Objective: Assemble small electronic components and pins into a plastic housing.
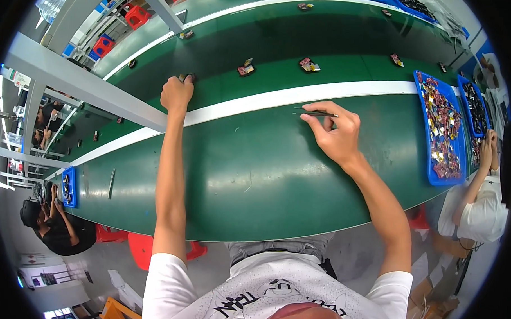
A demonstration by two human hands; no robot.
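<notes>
Curled with the left grip (178,94) over a small dark part (187,77), just beyond the knuckles; pinched or merely touched, cannot tell. Pinching thin tweezers (326,114) within the right grip (340,130). Could drop the part through too shallow a hold, or scratch it with stray tweezers.

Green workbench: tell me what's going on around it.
A person leans over the green workbench. The left hand reaches past the white rail to a small dark piece on the green belt; whether it is gripped is unclear. The right hand holds tweezers above the bench. More small pieces lie spaced along the belt, and a blue tray full of them stands at the right. Co-workers sit at both ends.
</notes>
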